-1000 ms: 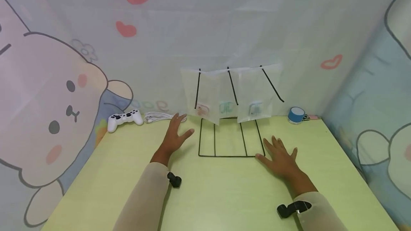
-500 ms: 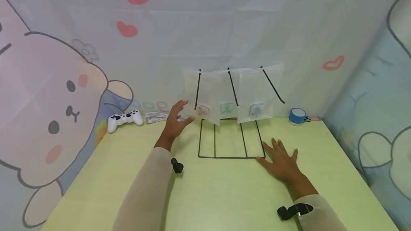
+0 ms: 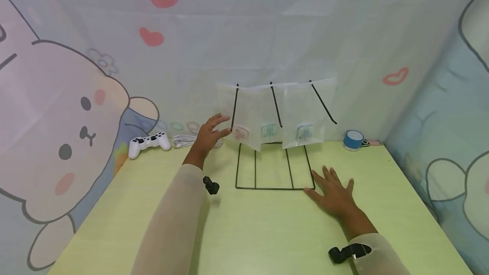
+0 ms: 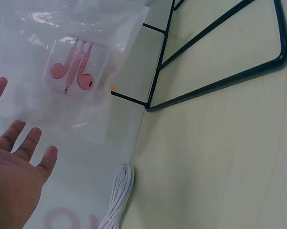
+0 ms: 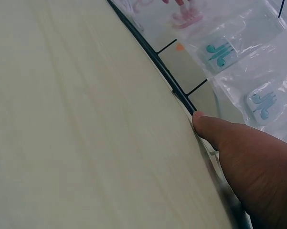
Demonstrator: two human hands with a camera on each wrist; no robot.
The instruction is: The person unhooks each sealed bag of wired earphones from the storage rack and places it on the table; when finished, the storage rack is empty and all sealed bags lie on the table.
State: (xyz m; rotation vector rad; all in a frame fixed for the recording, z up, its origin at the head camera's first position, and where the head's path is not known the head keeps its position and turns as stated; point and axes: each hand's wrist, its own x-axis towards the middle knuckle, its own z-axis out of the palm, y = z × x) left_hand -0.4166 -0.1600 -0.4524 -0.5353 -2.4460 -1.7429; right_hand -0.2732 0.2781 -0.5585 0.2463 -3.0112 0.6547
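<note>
A black wire rack [image 3: 275, 189] stands on the table, with three hooks over its flat base. Three clear bags hang on it: the left bag [image 3: 247, 105] holds pink earphones [image 4: 76, 69] in a clear case, the middle bag [image 3: 267, 107] teal earphones [image 5: 220, 53], the right bag [image 3: 299, 107] blue earphones [image 5: 264, 102]. My left hand [image 3: 206, 138] is raised at the left bag's outer edge, fingers spread and thumb near the hook's tip. Fingers spread, my right hand [image 3: 334, 196] rests at the rack's front right corner, its thumb touching the base bar.
A white game controller [image 3: 149, 142] and a coiled white cable [image 3: 185, 140] lie at the back left. At the back right are a blue-and-white cylinder [image 3: 352, 140] and a small pink-ended item [image 3: 374, 142]. A printed cloth [image 3: 229, 24] hangs behind.
My left hand has moved up and forward from over the cable to the left bag's edge. The right hand stays at the rack's corner.
</note>
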